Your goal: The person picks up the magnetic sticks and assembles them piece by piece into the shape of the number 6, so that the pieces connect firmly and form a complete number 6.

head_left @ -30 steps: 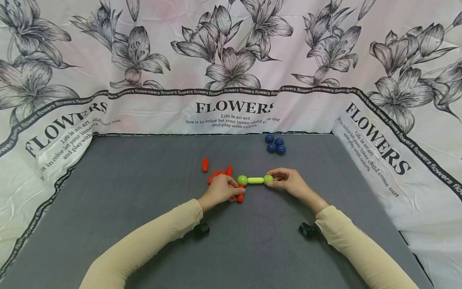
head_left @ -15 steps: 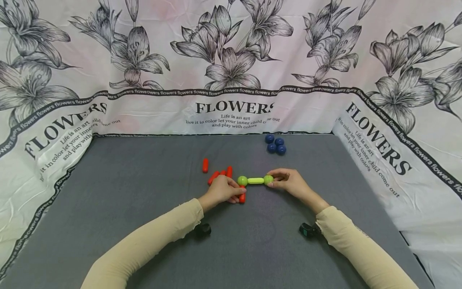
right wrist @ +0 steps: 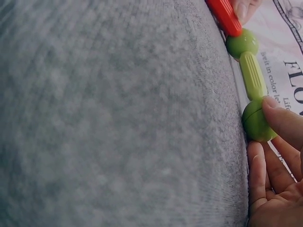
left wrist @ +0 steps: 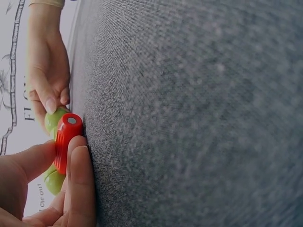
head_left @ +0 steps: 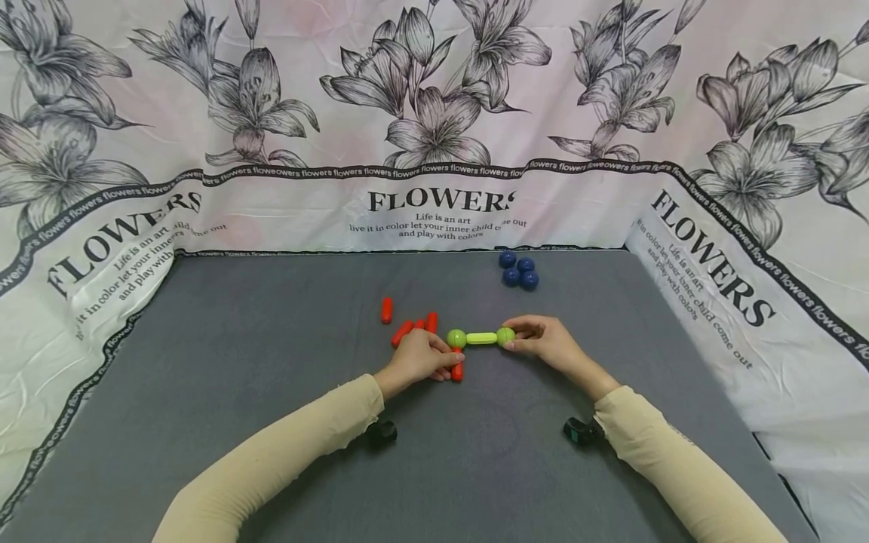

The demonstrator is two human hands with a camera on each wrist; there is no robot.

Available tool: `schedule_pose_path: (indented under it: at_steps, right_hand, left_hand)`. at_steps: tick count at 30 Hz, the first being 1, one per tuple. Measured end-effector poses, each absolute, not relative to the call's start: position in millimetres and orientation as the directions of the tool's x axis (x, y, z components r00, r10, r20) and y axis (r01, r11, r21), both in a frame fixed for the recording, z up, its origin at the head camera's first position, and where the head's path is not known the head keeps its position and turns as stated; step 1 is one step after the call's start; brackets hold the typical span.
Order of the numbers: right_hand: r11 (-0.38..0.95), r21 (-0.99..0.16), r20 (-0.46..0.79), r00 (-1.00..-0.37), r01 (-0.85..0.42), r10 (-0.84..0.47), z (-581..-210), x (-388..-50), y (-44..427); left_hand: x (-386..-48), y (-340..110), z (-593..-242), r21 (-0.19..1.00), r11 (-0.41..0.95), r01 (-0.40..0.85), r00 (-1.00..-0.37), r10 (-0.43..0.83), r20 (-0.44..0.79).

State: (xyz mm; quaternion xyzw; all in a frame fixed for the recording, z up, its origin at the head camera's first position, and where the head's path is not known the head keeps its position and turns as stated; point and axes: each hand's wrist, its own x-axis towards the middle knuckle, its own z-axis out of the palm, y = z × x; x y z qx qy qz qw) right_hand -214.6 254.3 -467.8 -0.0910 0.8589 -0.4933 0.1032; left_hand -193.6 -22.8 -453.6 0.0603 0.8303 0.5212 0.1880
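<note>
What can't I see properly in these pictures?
Head view: the left hand covers the near ends of some loose red rods.
Left wrist view: the held red rod and left hand hide most of the yellow-green stick.
Right wrist view: the top edge cuts off the held red rod's far end and most of the left hand.
Head view: the blue balls are too small to show any seams.

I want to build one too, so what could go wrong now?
The left hand pinches a red stick by one green ball; pushing hard might knock that ball off the light green bar. That hand is close to other red sticks, so it could nudge them. The blue balls are round and might roll if bumped.
</note>
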Motion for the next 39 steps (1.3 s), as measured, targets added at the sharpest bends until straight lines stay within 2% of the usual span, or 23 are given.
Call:
schedule_pose_path:
  at_steps: [13,19,24,31,39]
  right_hand:
    - [0.497,-0.867,-0.146,-0.94,-0.028,-0.307,-454,-226,260]
    - [0.467,-0.882,0.003,-0.992,-0.064,-0.129,-449,-253,277]
    - [0.508,-0.857,0.107,-0.994,-0.087,0.009,-450,-279,289]
    - [0.622,-0.782,0.08,-0.996,-0.035,0.044,-455,-298,290]
    - [0.639,-0.769,0.061,-0.995,0.001,0.075,-455,-304,283]
  left_hand:
    - [-194,-25,-455,0.878,0.47,-0.088,-0.919,0.302,-0.253]
    - [-193,-25,-453,0.877,0.476,-0.063,-0.921,0.31,-0.235]
    - [-192,-25,-450,0.873,0.488,-0.021,-0.926,0.32,-0.201]
    - [-192,-24,-448,0.86,0.509,-0.023,-0.924,0.319,-0.214]
    - [-196,-19,-443,0.834,0.55,-0.05,-0.919,0.302,-0.254]
